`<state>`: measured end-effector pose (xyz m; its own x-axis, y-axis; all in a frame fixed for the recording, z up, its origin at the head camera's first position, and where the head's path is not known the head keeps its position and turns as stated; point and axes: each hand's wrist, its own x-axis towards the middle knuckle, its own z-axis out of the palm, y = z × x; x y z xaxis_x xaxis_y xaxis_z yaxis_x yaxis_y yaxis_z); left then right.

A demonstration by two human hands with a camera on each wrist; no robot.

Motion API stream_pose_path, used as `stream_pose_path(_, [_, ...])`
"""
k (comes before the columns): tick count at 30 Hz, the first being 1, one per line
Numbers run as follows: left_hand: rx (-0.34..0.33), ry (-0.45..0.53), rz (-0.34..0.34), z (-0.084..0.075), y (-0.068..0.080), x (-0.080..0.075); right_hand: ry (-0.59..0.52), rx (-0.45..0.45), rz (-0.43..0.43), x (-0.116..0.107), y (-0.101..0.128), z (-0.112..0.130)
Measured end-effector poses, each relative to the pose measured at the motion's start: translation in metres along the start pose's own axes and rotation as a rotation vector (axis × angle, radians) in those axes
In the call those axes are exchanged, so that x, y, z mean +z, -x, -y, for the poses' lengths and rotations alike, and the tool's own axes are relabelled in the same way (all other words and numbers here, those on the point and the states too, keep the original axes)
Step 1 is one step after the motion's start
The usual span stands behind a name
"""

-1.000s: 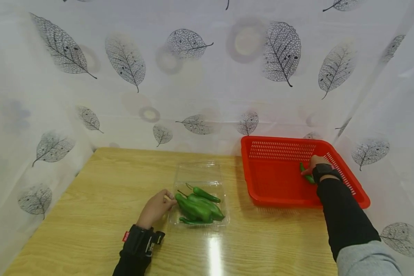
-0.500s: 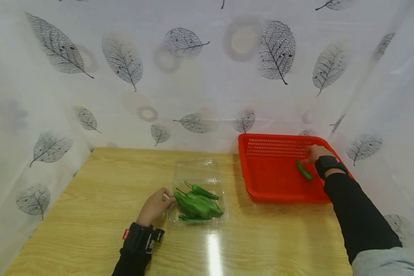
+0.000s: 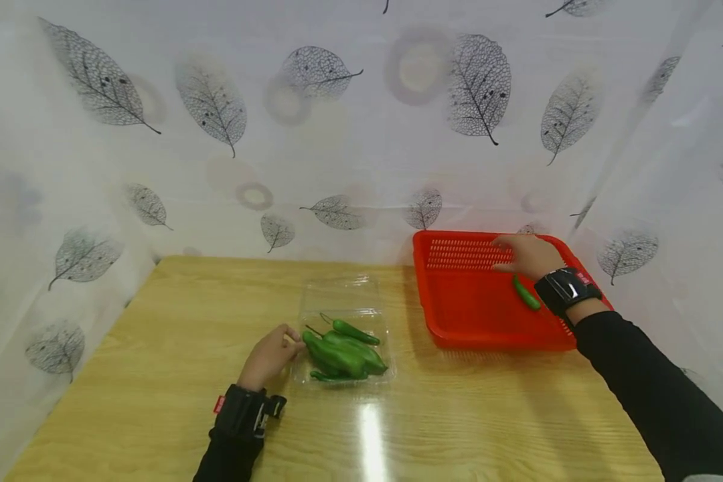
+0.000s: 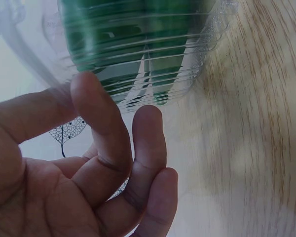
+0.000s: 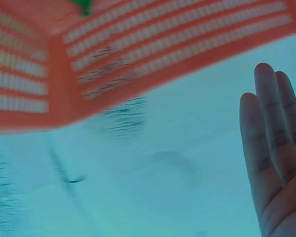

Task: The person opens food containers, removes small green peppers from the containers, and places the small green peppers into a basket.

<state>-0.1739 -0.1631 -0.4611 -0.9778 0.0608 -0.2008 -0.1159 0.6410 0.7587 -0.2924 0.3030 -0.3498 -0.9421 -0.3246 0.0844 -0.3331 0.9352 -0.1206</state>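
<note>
Left hand rests near on the desk, its curled fingers touching the left wall of the clear plastic tray of green peppers. Farther right, the right hand hovers released, fingers straight, over the red basket, where one pepper lies. The light tray could skid or tip if that bracing touch pushes sideways.

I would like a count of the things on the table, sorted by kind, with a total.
Green peppers: 1 in the basket, a pile in the box too overlapped to count
Red basket: 1
Clear box: 1
Total: 2 containers, plus the peppers
</note>
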Motion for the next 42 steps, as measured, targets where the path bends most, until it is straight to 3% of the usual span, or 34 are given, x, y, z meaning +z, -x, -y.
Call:
stream_pose_path(11, [0.009, -0.007, -0.01, -0.002, -0.005, 0.0, -0.048, -0.259, -0.125, -0.004, -0.013, 0.127])
stream_pose_path(15, [0.027, -0.001, -0.011, -0.005, -0.006, 0.0, -0.104, -0.374, -0.122, 0.009, -0.012, 0.172])
stream_pose_path(20, [0.033, 0.004, -0.019, -0.007, -0.006, 0.0, -0.114, -0.472, -0.072, 0.041, -0.011, 0.211])
stream_pose_path(29, [0.02, 0.0, -0.017, -0.007, -0.005, 0.0, -0.044, -0.54, 0.02, 0.09, -0.012, 0.239])
stream_pose_path(42, [0.009, -0.003, -0.02, 0.0, 0.001, -0.002, -0.025, -0.42, 0.052, 0.108, -0.011, 0.25])
